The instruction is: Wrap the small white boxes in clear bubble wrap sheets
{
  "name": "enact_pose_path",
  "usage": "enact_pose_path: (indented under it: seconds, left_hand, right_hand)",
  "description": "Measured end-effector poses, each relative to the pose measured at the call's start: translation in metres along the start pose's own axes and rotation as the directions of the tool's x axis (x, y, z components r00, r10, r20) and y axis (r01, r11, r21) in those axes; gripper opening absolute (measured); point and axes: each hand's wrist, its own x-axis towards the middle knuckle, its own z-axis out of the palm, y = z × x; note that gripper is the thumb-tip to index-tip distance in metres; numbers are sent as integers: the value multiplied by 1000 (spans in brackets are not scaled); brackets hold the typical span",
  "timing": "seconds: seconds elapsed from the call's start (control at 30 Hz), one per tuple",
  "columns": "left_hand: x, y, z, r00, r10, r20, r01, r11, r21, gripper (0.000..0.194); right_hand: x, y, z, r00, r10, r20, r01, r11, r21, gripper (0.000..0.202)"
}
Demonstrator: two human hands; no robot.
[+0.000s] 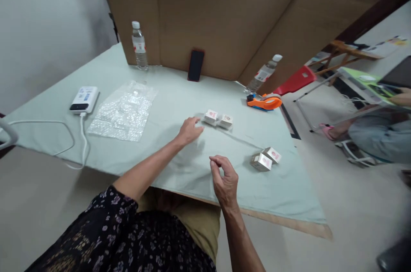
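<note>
My left hand [190, 130] reaches over the middle of the table, its thumb and fingers apart with nothing between them. Just beyond its fingertips sit two small white boxes with pink print, the left box [211, 117] and the right box [226, 122], side by side. Closer to the table's front edge, my right hand [225, 180] is loosely curled, thumb near the index finger, and no object shows in it. To its right stand two more small boxes, a nearer box [261, 162] and a farther box [272, 155], almost touching.
Bubble wrap [123, 111] lies at the left beside a white power bank [84, 100] with a cable. A phone [195, 65] leans on the cardboard screen [199, 15]. Water bottles [139, 47] [263, 74] stand at both sides. An orange tape dispenser [266, 102] sits right; another person sits beyond.
</note>
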Motion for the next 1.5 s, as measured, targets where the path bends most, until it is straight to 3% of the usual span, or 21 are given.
enact_pose_path:
  seconds: [0.07, 0.13, 0.23, 0.33, 0.43, 0.63, 0.77, 0.83, 0.9, 1.0, 1.13, 1.23, 1.37, 1.5]
  left_hand:
    - [-41, -17, -17, 989, 146, -30, -140, 977, 158, 37]
    - [-80, -40, -44, 966, 233, -110, -191, 935, 300, 34]
    - [-125, -78, -96, 923, 279, -266, -101, 842, 530, 34]
    - [-144, -108, -142, 922, 255, -291, 0, 752, 660, 39]
    - [-140, -124, -163, 926, 267, -268, 2, 705, 709, 23]
    - [-123, -128, -158, 911, 346, -223, -117, 736, 667, 20]
    - [-130, -123, -154, 920, 318, -230, -113, 776, 620, 18]
    - [-135, -120, -158, 918, 310, -249, -96, 780, 618, 24]
    - [-139, -119, -166, 908, 301, -293, -63, 786, 615, 29]
    - [-143, -122, -179, 888, 257, -381, 14, 814, 580, 30]
    - [-154, -133, -182, 889, 199, -412, 50, 853, 520, 21]
    - [-164, -142, -175, 909, 206, -363, -4, 874, 486, 14]
    - [-171, -148, -168, 888, 244, -389, -62, 903, 425, 14]
    - [-171, -151, -168, 879, 236, -415, -71, 924, 375, 12]
  right_hand:
    - [3, -10, 9, 998, 25, 51, -28, 998, 52, 15]
    - [4, -16, 18, 993, 52, 102, -61, 994, 87, 14]
    - [4, -22, 31, 986, 69, 151, -86, 990, 113, 14]
    - [6, -30, 44, 979, 66, 194, -91, 989, 118, 15]
    - [7, -42, 55, 964, 52, 259, -84, 990, 114, 16]
    - [0, -51, 54, 952, 34, 305, -56, 996, 65, 17]
    - [0, -50, 45, 947, 39, 318, -41, 999, -2, 19]
    - [5, -53, 54, 932, -9, 363, 16, 1000, -17, 18]
    - [15, -60, 77, 895, -101, 434, 130, 991, -37, 17]
    - [34, -74, 130, 792, -242, 560, 389, 907, -159, 25]
    - [52, -87, 196, 613, -245, 752, 639, 713, -289, 20]
    - [60, -85, 220, 557, -253, 791, 721, 621, -308, 19]
    - [72, -80, 217, 567, -292, 770, 734, 603, -313, 19]
    - [79, -78, 171, 641, -408, 651, 707, 643, -294, 19]
